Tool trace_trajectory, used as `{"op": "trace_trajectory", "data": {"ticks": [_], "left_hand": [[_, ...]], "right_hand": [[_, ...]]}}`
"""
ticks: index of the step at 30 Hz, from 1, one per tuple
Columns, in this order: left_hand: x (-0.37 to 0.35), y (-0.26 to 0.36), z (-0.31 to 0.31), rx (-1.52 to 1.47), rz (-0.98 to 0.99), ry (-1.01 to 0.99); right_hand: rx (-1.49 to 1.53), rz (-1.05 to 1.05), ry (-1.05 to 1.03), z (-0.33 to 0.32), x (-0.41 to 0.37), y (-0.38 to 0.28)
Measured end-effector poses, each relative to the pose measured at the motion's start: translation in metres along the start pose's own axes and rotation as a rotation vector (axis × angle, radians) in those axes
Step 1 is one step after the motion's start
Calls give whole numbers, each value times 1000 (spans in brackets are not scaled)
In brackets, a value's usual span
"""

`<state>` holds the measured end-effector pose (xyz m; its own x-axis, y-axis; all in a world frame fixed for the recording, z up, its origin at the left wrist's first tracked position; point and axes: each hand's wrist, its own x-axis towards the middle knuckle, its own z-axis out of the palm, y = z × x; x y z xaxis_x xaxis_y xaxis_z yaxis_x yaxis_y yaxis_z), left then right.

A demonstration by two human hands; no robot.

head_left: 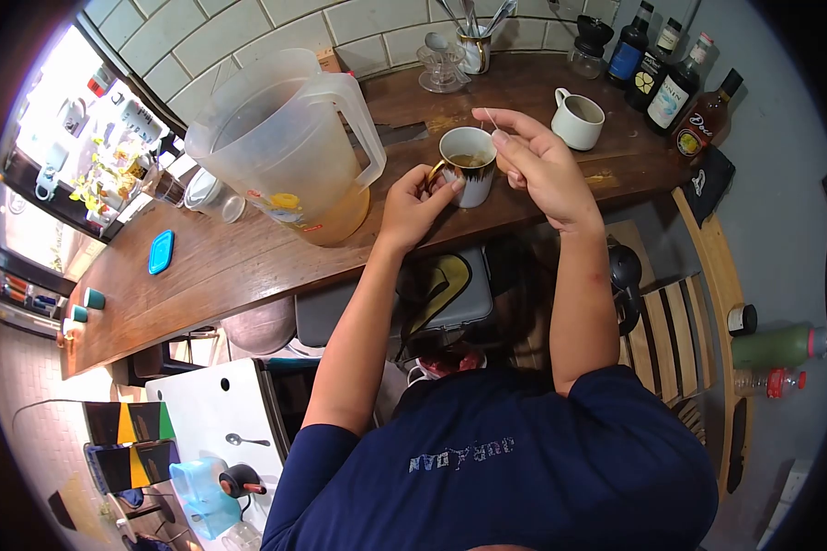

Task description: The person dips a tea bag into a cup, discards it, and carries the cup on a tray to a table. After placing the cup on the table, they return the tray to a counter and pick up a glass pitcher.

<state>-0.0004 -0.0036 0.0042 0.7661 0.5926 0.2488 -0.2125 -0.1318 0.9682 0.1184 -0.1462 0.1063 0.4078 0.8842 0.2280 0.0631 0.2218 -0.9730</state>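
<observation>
My left hand (412, 208) is closed round the gold handle of a white mug (474, 191) with a dark and gold pattern, and its thumb lies against the mug's side. Brownish liquid shows inside the mug, which stands near the counter's front edge. Over the right side of the rim, my right hand (547, 170) is closed in a pinch on a thin pale string (491, 118). Left of the mug stands a large translucent pitcher (276, 147) with amber liquid low inside. A plain white cup (577, 121) is behind my right hand.
Several bottles (662, 78) line the wooden counter (248, 298) at the back right. A cup of spoons (474, 48) and a glass dripper (443, 69) stand at the tiled wall. Leftward lies a blue lid (161, 253). Below are a white table (220, 413) and a slatted wooden chair (675, 335).
</observation>
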Motion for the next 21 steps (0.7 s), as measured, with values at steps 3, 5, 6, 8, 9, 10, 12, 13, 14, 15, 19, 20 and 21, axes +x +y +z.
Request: {"op": "trace_trajectory", "data": {"ticks": [3, 5, 6, 8, 9, 10, 12, 13, 14, 15, 19, 20, 21], "left_hand": [[0, 0, -1, 11, 14, 6], [1, 0, -1, 31, 24, 13], [1, -1, 0, 24, 28, 14], [1, -2, -1, 18, 29, 13], [1, -2, -1, 13, 18, 5], [1, -3, -1, 8, 7, -3], [0, -3, -1, 17, 1, -2], [0, -2, -1, 27, -1, 1], [1, -3, -2, 28, -1, 2], [1, -4, -2, 40, 8, 1], [0, -1, -2, 30, 8, -4], [0, -2, -2, 30, 6, -4], [0, -2, -2, 29, 6, -1]], "right_hand": [[-20, 16, 29, -2, 5, 17], [-45, 53, 61, -2, 6, 21], [-27, 63, 40, 1, 4, 16], [-5, 74, 21, 2, 2, 6], [33, 32, 19, 3, 1, 2], [70, -10, 18, 2, 1, 1], [53, 14, 30, -2, 3, 6], [34, 35, 39, -3, 5, 10], [34, 35, 38, -2, 6, 15], [-7, 44, 54, -1, 6, 20], [7, 15, 23, 0, 5, 14], [8, 16, 22, 0, 5, 10], [47, -11, 10, -1, 4, 7]]}}
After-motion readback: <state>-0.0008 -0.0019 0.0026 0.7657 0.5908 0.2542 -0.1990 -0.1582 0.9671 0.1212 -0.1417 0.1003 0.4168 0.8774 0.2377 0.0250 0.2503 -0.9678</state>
